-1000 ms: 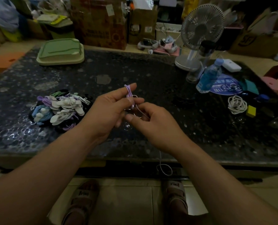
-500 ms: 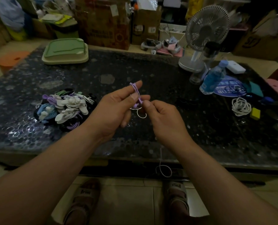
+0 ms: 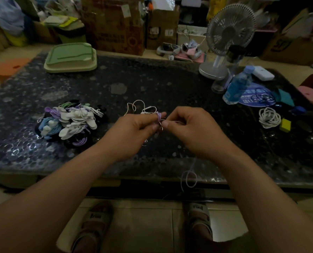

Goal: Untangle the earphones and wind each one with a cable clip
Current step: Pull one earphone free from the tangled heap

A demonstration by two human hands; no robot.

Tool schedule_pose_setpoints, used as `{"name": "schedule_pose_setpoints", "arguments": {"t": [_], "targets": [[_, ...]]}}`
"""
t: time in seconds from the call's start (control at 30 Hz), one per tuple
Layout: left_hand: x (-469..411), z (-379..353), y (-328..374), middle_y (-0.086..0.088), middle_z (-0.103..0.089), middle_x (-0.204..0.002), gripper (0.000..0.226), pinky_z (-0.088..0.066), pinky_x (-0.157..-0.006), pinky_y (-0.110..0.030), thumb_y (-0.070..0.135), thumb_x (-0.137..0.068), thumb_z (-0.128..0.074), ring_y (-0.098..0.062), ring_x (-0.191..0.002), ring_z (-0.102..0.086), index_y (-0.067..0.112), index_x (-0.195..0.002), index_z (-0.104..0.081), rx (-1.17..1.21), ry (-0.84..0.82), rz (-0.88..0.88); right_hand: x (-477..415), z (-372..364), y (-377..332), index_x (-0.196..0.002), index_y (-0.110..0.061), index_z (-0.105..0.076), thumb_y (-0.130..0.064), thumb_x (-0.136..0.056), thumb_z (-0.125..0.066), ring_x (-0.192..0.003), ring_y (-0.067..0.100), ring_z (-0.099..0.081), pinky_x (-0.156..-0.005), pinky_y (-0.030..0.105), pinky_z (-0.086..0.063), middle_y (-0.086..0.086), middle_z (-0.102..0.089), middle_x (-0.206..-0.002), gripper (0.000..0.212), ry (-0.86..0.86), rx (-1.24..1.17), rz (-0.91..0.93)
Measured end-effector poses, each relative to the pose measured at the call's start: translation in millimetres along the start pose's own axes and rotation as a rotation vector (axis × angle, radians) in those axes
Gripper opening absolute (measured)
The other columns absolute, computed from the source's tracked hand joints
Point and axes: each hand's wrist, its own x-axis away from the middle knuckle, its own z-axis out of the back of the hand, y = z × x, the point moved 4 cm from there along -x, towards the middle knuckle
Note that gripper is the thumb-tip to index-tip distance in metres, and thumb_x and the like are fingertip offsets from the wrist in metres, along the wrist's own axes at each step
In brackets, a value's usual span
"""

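Here, the left hand (image 3: 135,128) is curled round the purple cable (image 3: 158,116). Several turns of it sit wound on the tip of the forefinger, and the thumb lies just under them. The right hand (image 3: 192,130) is closed too, pinching the same cable between thumb and forefinger, its tips almost touching the left forefinger. Both hands hover over the near part of the table (image 3: 152,84). A thin strand of the cable hangs below the right wrist and ends in a loop (image 3: 189,177) in front of the table's edge. Whether the earbuds are in either hand I cannot tell.

Just beyond the left hand a white earphone (image 3: 142,107) lies loose on the table, its wire in open curls. To the left sits a pile (image 3: 69,121) of wound earphones, white, purple and blue, with white clips on many. Well to the right lies a white coil (image 3: 268,117) with a yellow block (image 3: 285,125) just beside it. Farther back on that side stand a blue bottle (image 3: 237,88) and a fan (image 3: 228,30). A green tray (image 3: 69,57) rests at the far left corner. Below the table two sandals (image 3: 95,221) show on the floor tiles.
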Motion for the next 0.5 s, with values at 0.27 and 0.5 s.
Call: {"name": "schedule_pose_setpoints", "arguments": {"t": [0.27,0.5], "targets": [[4.4,-9.2,12.8,0.009,-0.076,-0.090,0.019,-0.056,-0.080,-0.024,0.017,-0.107,-0.056,0.001,-0.080,-0.069,0.017,-0.108,-0.075,0.006,-0.314,0.004,0.7,10.9,7.6,-0.089,-0.018,-0.074,-0.029,-0.090,-0.081,-0.065,0.000,-0.059,-0.059,0.016,-0.048,-0.004,-0.071,-0.076,0.013,-0.052,-0.119,0.008],[12.6,-15.5,26.1,-0.006,-0.079,-0.101,0.030,-0.049,-0.059,-0.015,0.013,-0.102,-0.058,-0.002,-0.059,-0.062,0.016,-0.130,-0.069,0.419,-0.445,0.084,-6.1,4.9,18.8,-0.089,-0.010,-0.069,-0.017,-0.096,-0.070,-0.063,0.015,-0.053,-0.054,0.024,-0.046,0.005,-0.061,-0.073,0.010,-0.091,-0.599,-0.174]]}}
